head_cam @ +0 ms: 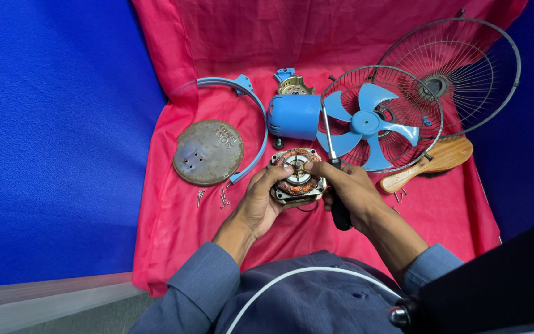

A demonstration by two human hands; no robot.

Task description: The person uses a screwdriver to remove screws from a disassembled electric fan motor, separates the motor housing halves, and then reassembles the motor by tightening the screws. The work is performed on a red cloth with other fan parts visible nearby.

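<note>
So the fan motor (pixel 298 176), the bare one with copper windings showing, sits right between both hands, just above the person's lap and over the pink cloth (pixel 174 235). The left hand (pixel 261 201) cups it from the left and underneath, fingers wrapped up around the near side, thumb lying across the top by the centre shaft. The right hand (pixel 348 188) is closed around a screwdriver (pixel 335 179) with a black handle; the handle pokes out below the fist and the metal shaft runs up past the motor's right edge. Its thumb and forefinger also reach over and touch the top of the motor, so the hands are pretty much together on it.

Around it on the cloth: a blue motor housing (pixel 295 115) just behind the motor, a blue fan blade (pixel 366 124) lying in a wire guard (pixel 428 133), a second wire guard (pixel 486 62) further back right, a wooden brush (pixel 431 162) to the right, a round rusty plate (pixel 208 153) on the left with a blue curved bracket (pixel 258 102) beside it, and a few loose screws (pixel 222 199) near the left wrist.
</note>
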